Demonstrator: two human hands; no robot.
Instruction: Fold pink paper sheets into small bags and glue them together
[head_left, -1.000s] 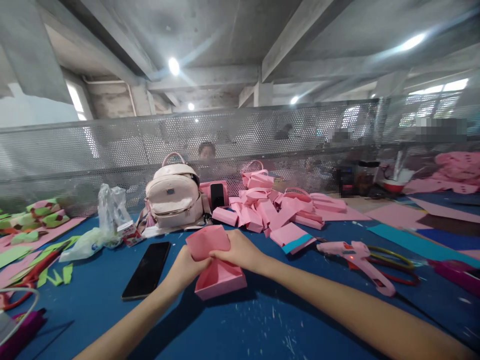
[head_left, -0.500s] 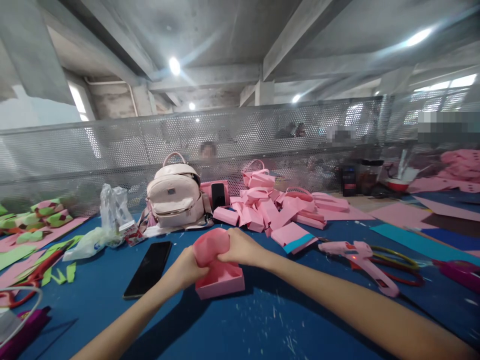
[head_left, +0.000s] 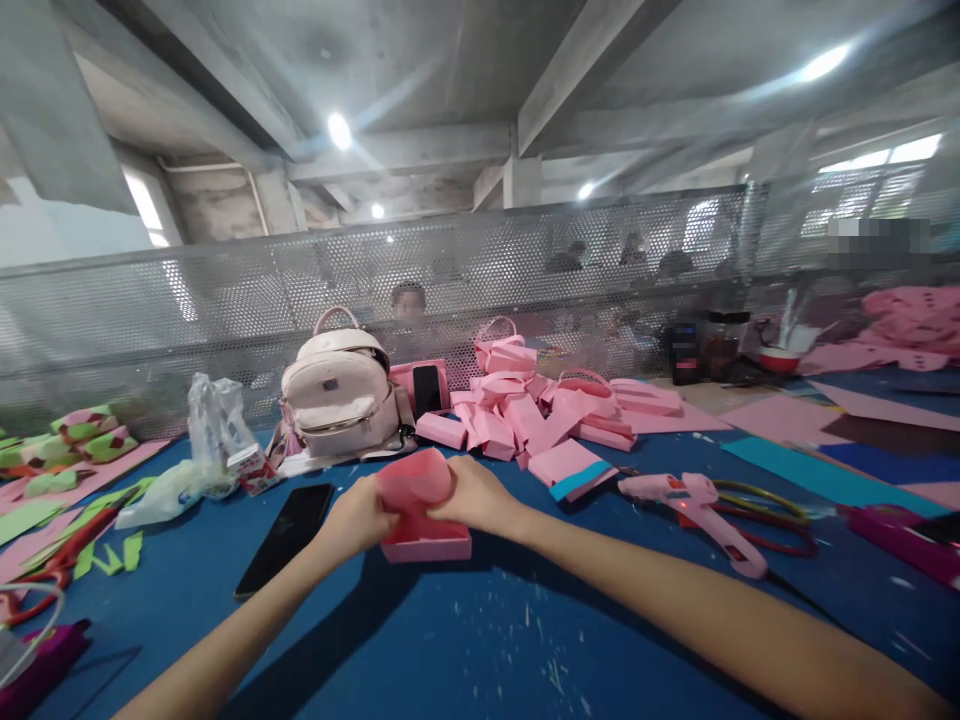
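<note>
Both hands grip a small pink box [head_left: 427,549] made of soft sheet, with low walls and a tall curved flap [head_left: 415,478] at its back. My left hand [head_left: 365,517] is closed on the flap's left side, thumb reaching inward. On the opposite side, my right hand [head_left: 475,496] is closed around the flap's right edge, its fingers partly hidden behind the sheet. The box's front wall faces me, just above the blue table [head_left: 465,640].
Behind lie a pile of pink pieces [head_left: 517,405], a cream backpack [head_left: 341,400] and a plastic bag [head_left: 217,430]. A black phone [head_left: 285,540] lies left; a pink glue gun [head_left: 697,505] and scissors [head_left: 772,515] lie right. Red-handled scissors [head_left: 71,545] are at far left.
The pink box has shifted slightly away from me, and its front wall looks shorter. Both hands keep their hold. The whole view has turned slightly to the right.
</note>
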